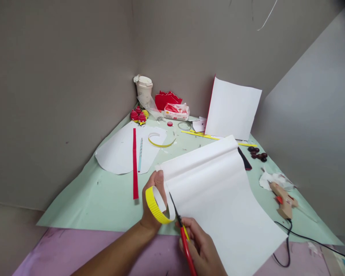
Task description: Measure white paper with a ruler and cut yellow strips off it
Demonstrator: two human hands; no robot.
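My left hand (153,199) is closed on the left edge of a large white sheet (212,191), thumb on top. A curled yellow corrugated strip (156,209) with a white inner side hangs at that hand, running toward the scissors. My right hand (199,245) grips red-handled scissors (186,249) with a bit of yellow on them. Their dark blades point up and left at the sheet's left edge, just right of the curled strip. The sheet has creases across its upper part and reaches down to the right, past my right hand.
A red strip (135,165) and a pencil (140,155) lie on white paper (112,153) at left. A cup (144,88), tissue pack (176,112) and upright white sheet (234,109) stand behind. At right are dark beads (257,154) and a corded glue gun (283,199).
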